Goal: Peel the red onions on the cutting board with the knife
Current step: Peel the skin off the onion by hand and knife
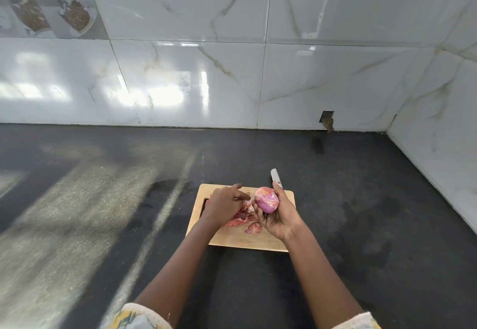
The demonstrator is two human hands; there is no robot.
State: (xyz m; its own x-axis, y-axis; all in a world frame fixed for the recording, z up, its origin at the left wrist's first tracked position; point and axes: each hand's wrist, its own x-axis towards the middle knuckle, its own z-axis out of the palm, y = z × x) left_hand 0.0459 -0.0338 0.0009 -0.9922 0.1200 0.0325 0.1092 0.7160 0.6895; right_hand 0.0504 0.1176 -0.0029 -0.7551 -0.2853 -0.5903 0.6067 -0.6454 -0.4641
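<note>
A wooden cutting board (268, 241) lies on the dark counter. My right hand (280, 215) grips a partly peeled red onion (267, 199), purple and pink, just above the board's far right part. A grey knife blade (276, 177) sticks out beyond that hand's fingertips; its handle is hidden, so I cannot tell whether the hand holds it. My left hand (224, 204) hovers over the board's left side, fingers loosely extended toward the onion and holding nothing. Several loose reddish onion skins (247, 221) lie on the board between and under my hands.
The dark speckled counter (103, 212) stretches wide to the left and near side. White marble-look wall tiles (232, 83) close off the back and the right side. A small hole in the tile (327, 120) sits at the counter's back edge.
</note>
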